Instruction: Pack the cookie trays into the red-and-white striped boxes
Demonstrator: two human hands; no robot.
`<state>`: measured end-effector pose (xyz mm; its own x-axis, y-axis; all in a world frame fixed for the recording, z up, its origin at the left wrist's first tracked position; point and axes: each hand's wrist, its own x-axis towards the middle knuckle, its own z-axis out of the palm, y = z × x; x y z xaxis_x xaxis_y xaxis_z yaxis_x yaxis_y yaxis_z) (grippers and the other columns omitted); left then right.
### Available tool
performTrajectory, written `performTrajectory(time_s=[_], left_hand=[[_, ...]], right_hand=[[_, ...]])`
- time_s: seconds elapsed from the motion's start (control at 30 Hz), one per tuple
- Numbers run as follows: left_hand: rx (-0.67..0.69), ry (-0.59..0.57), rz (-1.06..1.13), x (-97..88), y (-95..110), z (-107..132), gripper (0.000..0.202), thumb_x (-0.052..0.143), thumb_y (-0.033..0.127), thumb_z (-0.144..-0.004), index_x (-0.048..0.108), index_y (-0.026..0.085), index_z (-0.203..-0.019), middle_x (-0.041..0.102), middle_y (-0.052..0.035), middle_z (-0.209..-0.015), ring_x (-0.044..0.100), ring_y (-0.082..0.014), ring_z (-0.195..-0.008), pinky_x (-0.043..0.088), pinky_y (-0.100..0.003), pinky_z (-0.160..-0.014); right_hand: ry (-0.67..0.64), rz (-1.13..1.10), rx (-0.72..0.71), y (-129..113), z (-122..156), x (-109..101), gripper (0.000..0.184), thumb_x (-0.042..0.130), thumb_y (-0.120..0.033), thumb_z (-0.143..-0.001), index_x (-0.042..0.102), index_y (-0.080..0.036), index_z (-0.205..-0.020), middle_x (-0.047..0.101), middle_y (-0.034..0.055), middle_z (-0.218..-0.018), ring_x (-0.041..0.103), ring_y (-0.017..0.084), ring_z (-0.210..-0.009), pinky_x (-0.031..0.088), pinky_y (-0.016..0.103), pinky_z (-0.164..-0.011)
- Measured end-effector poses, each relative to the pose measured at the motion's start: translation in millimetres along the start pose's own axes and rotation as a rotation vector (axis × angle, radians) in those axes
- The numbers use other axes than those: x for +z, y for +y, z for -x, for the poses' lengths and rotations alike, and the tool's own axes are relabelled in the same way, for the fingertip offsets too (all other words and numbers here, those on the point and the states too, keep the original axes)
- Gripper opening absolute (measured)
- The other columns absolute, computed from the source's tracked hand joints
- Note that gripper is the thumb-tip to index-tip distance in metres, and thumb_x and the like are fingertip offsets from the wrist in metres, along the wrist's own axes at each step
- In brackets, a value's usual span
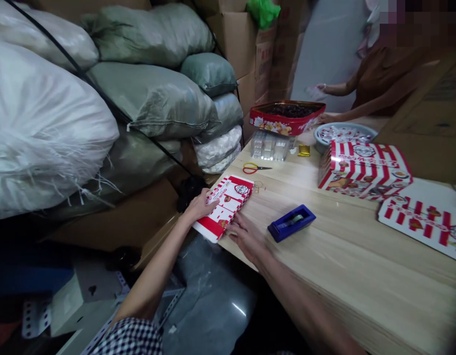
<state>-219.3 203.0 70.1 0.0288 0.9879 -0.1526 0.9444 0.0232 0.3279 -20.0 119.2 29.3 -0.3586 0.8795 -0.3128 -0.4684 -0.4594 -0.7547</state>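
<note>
A flat red-and-white striped carton [228, 204] lies at the left edge of the wooden table [342, 256], partly overhanging it. My left hand [198, 206] grips the carton's left side, fingers curled over its edge. My right hand [246, 236] rests flat on the carton's near right edge, fingers stretched out. A blue tape dispenser [291, 222] sits just right of my right hand.
Red-handled scissors [254, 168], a red tin tray [287, 117], clear plastic trays [270, 145], a bowl [342, 133], a stack of striped boxes [363, 170] and flat cartons [423, 219] sit further along. Another person [379, 81] works at the far end. Stuffed sacks [102, 98] pile up left.
</note>
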Motion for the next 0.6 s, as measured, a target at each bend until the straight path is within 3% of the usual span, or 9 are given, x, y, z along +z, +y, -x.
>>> performTrajectory(time_s=[0.1,0.17,0.2,0.3,0.4,0.5,0.6], left_hand=[[0.39,0.016,0.016,1.7,5,14,0.046,0.05,0.051,-0.095,0.052,0.023,-0.132,0.055,-0.0124,-0.136,0.05,-0.0286,-0.125,0.038,-0.041,-0.107],[0.612,-0.034,0.041,1.4,9,18,0.034,0.046,0.047,-0.098,0.06,0.022,-0.117,0.058,-0.011,-0.127,0.051,-0.0262,-0.118,0.036,-0.04,-0.106],[0.658,-0.07,0.047,0.6,10,19,0.031,0.047,0.047,-0.098,0.061,0.021,-0.109,0.061,-0.0101,-0.12,0.052,-0.0252,-0.113,0.036,-0.04,-0.104],[0.662,-0.138,0.016,-3.0,12,22,0.035,0.056,0.054,-0.092,0.059,0.019,-0.088,0.063,-0.0059,-0.095,0.051,-0.0235,-0.097,0.036,-0.039,-0.096],[0.603,-0.175,0.101,-8.3,17,22,0.042,0.059,0.055,-0.089,0.051,0.018,-0.07,0.054,-0.0002,-0.072,0.047,-0.0189,-0.082,0.035,-0.034,-0.086],[0.556,-0.193,0.279,-17.9,26,19,0.045,0.053,0.051,-0.093,0.046,0.017,-0.065,0.045,0.003,-0.065,0.041,-0.0132,-0.069,0.034,-0.027,-0.072],[0.483,-0.209,0.486,-28.1,34,15,0.043,0.056,0.051,-0.09,0.047,0.017,-0.066,0.041,0.0046,-0.064,0.036,-0.0104,-0.062,0.031,-0.024,-0.062]], right_hand=[[0.141,-0.098,0.054,3,1,-7,0.067,0.084,-0.028,-0.057,0.064,-0.037,-0.12,0.062,-0.001,-0.134,0.052,0.027,-0.127,0.043,0.038,-0.097],[0.285,-0.157,0.064,1,-6,-13,0.068,0.084,-0.027,-0.053,0.063,-0.035,-0.118,0.064,-0.0006,-0.126,0.051,0.025,-0.125,0.043,0.034,-0.091],[0.33,-0.177,0.074,0,-10,-16,0.067,0.082,-0.026,-0.053,0.062,-0.035,-0.116,0.065,-0.0006,-0.119,0.051,0.024,-0.124,0.044,0.033,-0.089],[0.348,-0.216,0.12,-1,-15,-19,0.056,0.079,-0.025,-0.055,0.059,-0.033,-0.107,0.067,-0.0017,-0.098,0.057,0.023,-0.111,0.044,0.032,-0.083],[0.301,-0.251,0.2,3,-12,-13,0.038,0.079,-0.026,-0.059,0.06,-0.028,-0.092,0.067,-0.0012,-0.082,0.062,0.022,-0.092,0.046,0.034,-0.079],[0.262,-0.265,0.267,3,-12,-2,0.026,0.078,-0.038,-0.069,0.063,-0.025,-0.086,0.068,0.0012,-0.08,0.063,0.021,-0.086,0.047,0.035,-0.081],[0.268,-0.256,0.305,-4,-23,3,0.033,0.069,-0.055,-0.079,0.066,-0.026,-0.093,0.069,0.0024,-0.084,0.065,0.022,-0.094,0.046,0.037,-0.09]])
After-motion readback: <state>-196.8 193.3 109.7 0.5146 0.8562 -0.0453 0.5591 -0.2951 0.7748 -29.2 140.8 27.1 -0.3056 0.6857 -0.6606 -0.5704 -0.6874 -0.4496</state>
